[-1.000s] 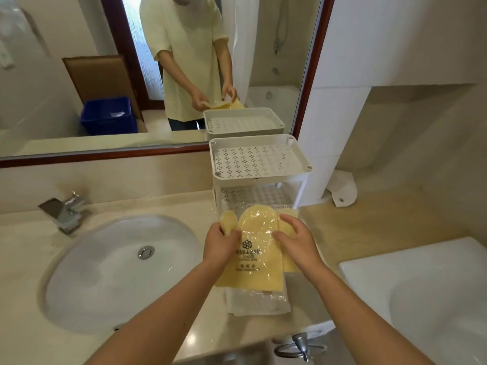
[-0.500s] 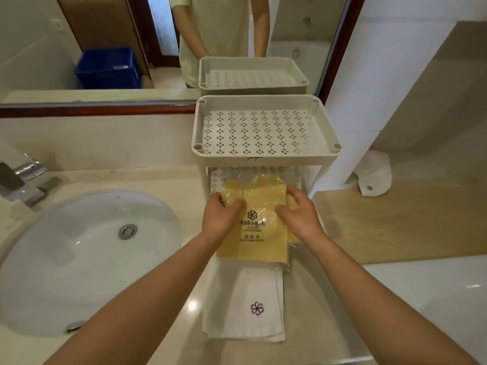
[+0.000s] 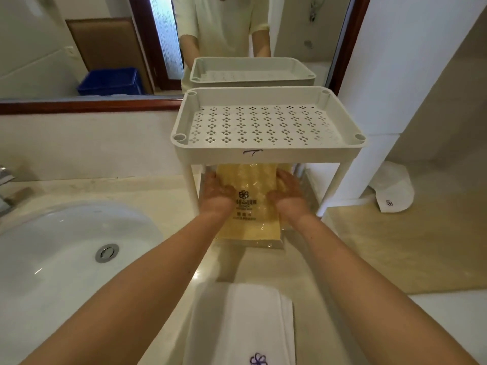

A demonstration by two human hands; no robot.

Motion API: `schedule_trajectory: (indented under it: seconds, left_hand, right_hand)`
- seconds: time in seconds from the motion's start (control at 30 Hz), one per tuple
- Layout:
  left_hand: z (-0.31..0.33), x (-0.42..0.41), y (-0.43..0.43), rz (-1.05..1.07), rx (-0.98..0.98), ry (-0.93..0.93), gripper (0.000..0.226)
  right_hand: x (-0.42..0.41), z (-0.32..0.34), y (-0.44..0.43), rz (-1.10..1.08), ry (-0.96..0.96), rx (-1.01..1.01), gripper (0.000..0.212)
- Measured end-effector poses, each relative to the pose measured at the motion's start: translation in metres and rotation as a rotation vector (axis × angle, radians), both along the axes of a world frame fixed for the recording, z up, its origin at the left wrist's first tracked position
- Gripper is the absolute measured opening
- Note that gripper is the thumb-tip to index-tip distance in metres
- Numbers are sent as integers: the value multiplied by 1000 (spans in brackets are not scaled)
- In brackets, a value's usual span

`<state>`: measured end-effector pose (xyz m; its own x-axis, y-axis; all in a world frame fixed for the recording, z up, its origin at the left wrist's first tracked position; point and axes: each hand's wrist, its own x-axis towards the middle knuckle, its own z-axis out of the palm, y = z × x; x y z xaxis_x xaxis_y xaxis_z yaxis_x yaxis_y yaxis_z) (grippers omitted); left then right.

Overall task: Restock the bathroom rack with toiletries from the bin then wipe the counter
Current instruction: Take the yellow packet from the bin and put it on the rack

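A white two-tier plastic rack [image 3: 268, 150] stands on the beige counter [image 3: 163, 196] against the mirror. Its perforated top tray holds nothing. A yellow packet in clear wrap [image 3: 249, 212], printed with a flower logo, lies half under the top tray, its far end on the lower shelf and its near end sticking out. My left hand [image 3: 217, 192] grips its left side and my right hand [image 3: 288, 192] its right side. The packet's far end is hidden by the top tray.
A folded white towel [image 3: 242, 322] with a purple flower logo lies on the counter near me. A white sink [image 3: 66, 256] with a tap [image 3: 6, 191] sits left. A white cloth item [image 3: 394, 191] lies right. The mirror shows a blue bin [image 3: 112, 81] behind me.
Both hands have pushed the yellow packet forward, from in front of the rack to partly under its top tray. The view has moved closer to the rack.
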<state>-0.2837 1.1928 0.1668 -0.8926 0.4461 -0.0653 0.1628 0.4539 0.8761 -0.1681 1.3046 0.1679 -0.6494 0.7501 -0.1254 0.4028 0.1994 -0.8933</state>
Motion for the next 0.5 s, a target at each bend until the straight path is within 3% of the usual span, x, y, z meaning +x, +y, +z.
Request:
schedule_trajectory:
  seconds: [0.2, 0.5]
  left_hand:
    - [-17, -8, 14, -13, -77, 86, 51]
    - [-30, -16, 28, 122, -202, 96, 42]
  right_hand:
    - [-20, -21, 16, 69, -128, 174, 69]
    - [-36, -39, 31, 152, -179, 79, 66]
